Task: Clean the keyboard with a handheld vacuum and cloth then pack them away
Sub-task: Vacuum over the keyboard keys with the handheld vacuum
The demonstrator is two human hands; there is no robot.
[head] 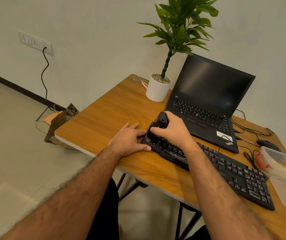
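Right hand (pixel 171 129) fingers (pixel 156 130) wrap vacuum (pixel 157 125) atop keyboard (pixel 225 163).

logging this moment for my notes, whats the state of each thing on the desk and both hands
black handheld vacuum: gripped, nose down on the keyboard's left end
black wired keyboard: flat on the desk, slanted
right hand: closed round the vacuum
left hand: flat, bracing the keyboard's left edge
black laptop: lid open, screen dark
clear plastic box with red clip: lid state unclear
black mouse: untouched on the desk
potted green plant in white pot: upright
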